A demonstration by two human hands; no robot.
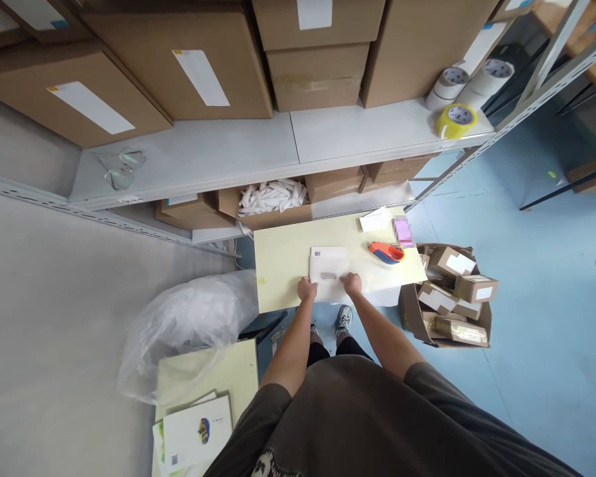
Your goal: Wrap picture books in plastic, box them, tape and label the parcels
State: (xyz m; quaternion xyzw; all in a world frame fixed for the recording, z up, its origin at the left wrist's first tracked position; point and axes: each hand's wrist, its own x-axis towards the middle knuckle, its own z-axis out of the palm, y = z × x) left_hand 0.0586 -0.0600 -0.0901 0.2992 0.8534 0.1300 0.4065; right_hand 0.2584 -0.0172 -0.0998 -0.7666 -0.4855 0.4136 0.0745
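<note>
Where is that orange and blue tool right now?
In the head view, the orange and blue tool lies on the right part of the pale yellow table, beside the pink item, right of the right hand.

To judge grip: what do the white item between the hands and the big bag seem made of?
White item: probably card or paper; smooth, matt-looking, straight-edged. Big bag: likely thin plastic film; soft sheen, wrinkled and see-through.
</note>
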